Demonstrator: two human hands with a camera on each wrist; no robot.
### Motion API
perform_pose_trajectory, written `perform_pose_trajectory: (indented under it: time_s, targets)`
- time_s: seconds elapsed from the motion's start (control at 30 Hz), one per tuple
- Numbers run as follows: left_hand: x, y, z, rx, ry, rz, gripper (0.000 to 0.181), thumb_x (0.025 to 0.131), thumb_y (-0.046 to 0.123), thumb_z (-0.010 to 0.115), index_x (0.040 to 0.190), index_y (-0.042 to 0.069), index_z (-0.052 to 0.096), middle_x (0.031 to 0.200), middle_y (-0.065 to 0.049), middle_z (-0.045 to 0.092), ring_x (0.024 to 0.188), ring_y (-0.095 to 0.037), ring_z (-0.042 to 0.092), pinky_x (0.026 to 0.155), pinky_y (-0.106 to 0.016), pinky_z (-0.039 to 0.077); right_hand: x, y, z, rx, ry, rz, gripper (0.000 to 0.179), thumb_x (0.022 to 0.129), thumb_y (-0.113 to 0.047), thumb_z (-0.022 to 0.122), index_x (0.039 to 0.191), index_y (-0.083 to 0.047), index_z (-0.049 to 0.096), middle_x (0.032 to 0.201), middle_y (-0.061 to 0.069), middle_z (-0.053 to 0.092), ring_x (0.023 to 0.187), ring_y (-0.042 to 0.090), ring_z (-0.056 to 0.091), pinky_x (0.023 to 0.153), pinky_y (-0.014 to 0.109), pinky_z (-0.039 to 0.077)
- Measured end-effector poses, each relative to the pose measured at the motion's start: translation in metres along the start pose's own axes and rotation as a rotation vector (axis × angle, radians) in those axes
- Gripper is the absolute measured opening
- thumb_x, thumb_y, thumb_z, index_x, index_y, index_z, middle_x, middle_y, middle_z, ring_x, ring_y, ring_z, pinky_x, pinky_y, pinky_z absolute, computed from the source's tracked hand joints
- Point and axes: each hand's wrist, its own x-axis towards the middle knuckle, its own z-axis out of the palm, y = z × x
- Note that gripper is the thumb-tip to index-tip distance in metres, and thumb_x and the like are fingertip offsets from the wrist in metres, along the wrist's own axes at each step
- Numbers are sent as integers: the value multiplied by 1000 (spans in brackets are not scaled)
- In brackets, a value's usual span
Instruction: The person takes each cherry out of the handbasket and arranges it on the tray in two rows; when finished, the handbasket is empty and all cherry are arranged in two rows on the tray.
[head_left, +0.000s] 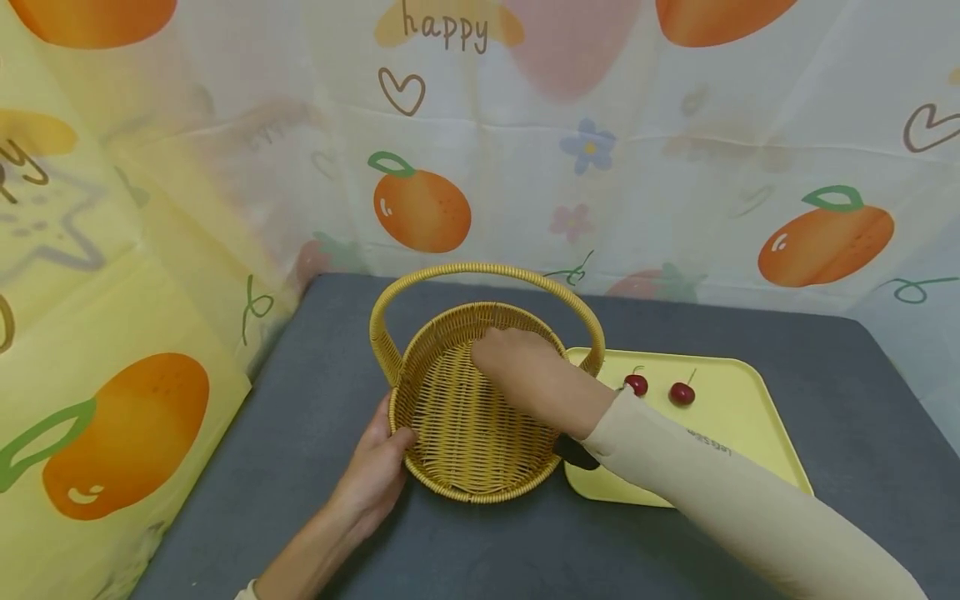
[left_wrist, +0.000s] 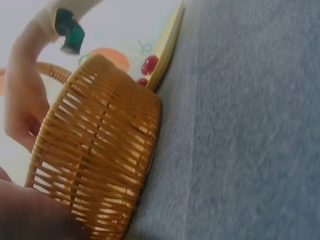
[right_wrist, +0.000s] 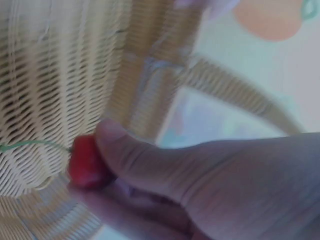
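Observation:
A round wicker basket (head_left: 472, 492) with a tall arched handle stands tilted a little on the dark table. My left hand (head_left: 378, 467) grips its left rim, thumb over the edge and fingers outside. Inside the basket reaches my right hand (head_left: 517, 362), which pinches a red cherry (right_wrist: 89, 162) by thumb and fingers; its green stem points away from the hand in the right wrist view. In the head view that cherry is hidden behind the hand. Two dark red cherries with stems, a left one (head_left: 636, 384) and a right one (head_left: 682, 393), lie on the yellow tray.
The shallow yellow tray (head_left: 738, 417) lies right of the basket, partly under my right sleeve (head_left: 720, 475). A dark grey cloth (head_left: 300, 400) covers the table. Behind stands a curtain (head_left: 510, 167) printed with oranges and hearts.

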Motion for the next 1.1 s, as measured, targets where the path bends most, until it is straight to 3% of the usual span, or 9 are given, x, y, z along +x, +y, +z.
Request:
perform_pose_trajectory:
  time_s: [0.2, 0.3, 0.47, 0.57, 0.67, 0.8, 0.83, 0.97, 1.1]
  targets:
    - [0, -2, 8, -25, 44, 16, 78, 97, -12, 33, 168, 7, 7, 172, -12, 17, 157, -26, 17, 127, -48, 15, -58, -7, -6, 43, 137, -116, 23, 93, 1, 76, 85, -17, 64, 84, -2, 57, 69, 11, 53, 57, 26, 46]
    - [0, -2, 11, -28, 65, 17, 76, 98, -12, 33, 168, 7, 9, 171, -12, 19, 156, -26, 20, 126, -49, 18, -91, -3, -5, 79, 181, -188, 16, 91, -15, 83, 102, -18, 71, 91, -5, 59, 76, 6, 57, 60, 22, 48]
    - [-1, 0, 12, -24, 87, 21, 75, 100, -11, 34, 168, 8, 11, 170, -11, 23, 156, -25, 24, 126, -49, 20, -154, 22, 2, 194, 322, -243, 35, 90, -26, 84, 122, -21, 75, 114, -10, 63, 93, 0, 62, 71, 17, 52]
    - [-1, 1, 12, -25, 86, 31, 75, 100, -11, 34, 168, 9, 12, 171, -10, 23, 156, -25, 24, 126, -48, 20, -184, 43, 14, 232, 432, -178, 31, 88, -26, 85, 118, -27, 76, 117, -17, 61, 90, -7, 61, 72, 13, 51]
    - [0, 2, 13, -33, 85, 45, 75, 100, -12, 34, 169, 9, 12, 171, -10, 25, 156, -24, 25, 126, -48, 20, -204, 64, 31, 207, 525, -87, 23, 98, -47, 71, 114, -30, 75, 115, -21, 59, 82, -10, 58, 65, 11, 46]
    - [1, 2, 13, -51, 100, 51, 74, 100, -13, 33, 168, 10, 15, 169, -10, 28, 155, -24, 28, 126, -46, 22, -218, 89, 58, 177, 583, 24, 52, 102, -66, 36, 112, -31, 74, 114, -20, 62, 79, -6, 60, 58, 14, 44]
    - [1, 2, 13, -54, 102, 52, 74, 100, -13, 33, 168, 9, 15, 169, -10, 28, 155, -24, 28, 126, -46, 23, -220, 94, 65, 173, 587, 45, 52, 101, -66, 36, 112, -31, 73, 115, -19, 64, 79, -5, 60, 57, 15, 44]
    - [-2, 0, 14, -62, 104, 37, 74, 100, -13, 32, 168, 9, 15, 169, -9, 27, 155, -24, 28, 125, -43, 26, -222, 109, 89, 180, 546, 135, 26, 91, -44, 79, 109, -28, 72, 106, -18, 68, 78, -3, 58, 57, 23, 47]
    - [-3, -2, 15, -66, 105, 16, 74, 100, -12, 32, 168, 10, 14, 169, -8, 27, 154, -22, 29, 124, -41, 28, -217, 118, 106, 181, 461, 217, 47, 76, -20, 94, 117, -21, 71, 105, -12, 68, 80, 4, 61, 57, 28, 48]
